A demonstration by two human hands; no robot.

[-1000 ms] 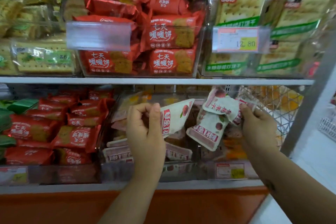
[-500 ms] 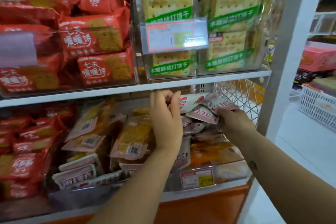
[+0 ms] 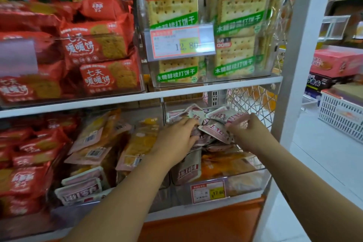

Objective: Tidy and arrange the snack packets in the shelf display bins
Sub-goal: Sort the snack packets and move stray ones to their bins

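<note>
Inside the lower right bin point(image 3: 243, 182), our left hand point(image 3: 176, 139) and right hand point(image 3: 249, 133) both grip pink snack packets point(image 3: 214, 127).

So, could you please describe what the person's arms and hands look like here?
Both forearms are bare, with no sleeves in view. The left hand and right hand wear no gloves, rings or watch. The right forearm carries a small dark mark, perhaps a tattoo.

Small pink-and-white snack packets point(image 3: 213, 128) are lying jumbled and tilted atop the lower-right clear bin point(image 3: 245, 182).
</note>
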